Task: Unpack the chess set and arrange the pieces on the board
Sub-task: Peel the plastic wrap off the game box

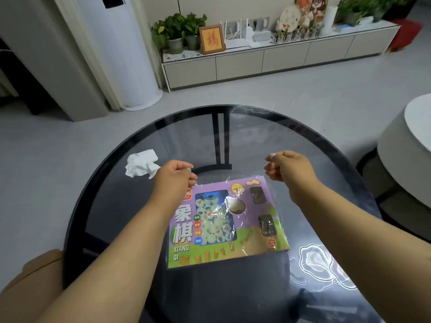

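The chess set box [227, 221] lay flat on the round dark glass surface [112, 194], a little right of its centre and turned slightly askew. It was purple and green, with a clear window showing pale round pieces [215, 220] packed inside, and it was covered in shiny plastic wrap [247, 190] that wrinkled near its far edge.

Both hands were raised over the far side of the box, well apart from each other. The left hand [173, 176] hovered at the box's far left corner, its fingers [191, 176] curled and pressed together, seemingly pinching the film there. The right hand [288, 166] was beyond the far right corner, its fingers [270, 165] closed in a loose fist; thin film seemed to stretch toward it, but whether it was actually gripped could not be told. The box itself sat below and between the two hands, nearer the person than either set of fingers.

A crumpled white tissue [141, 164] rested on the surface just left of the left hand.
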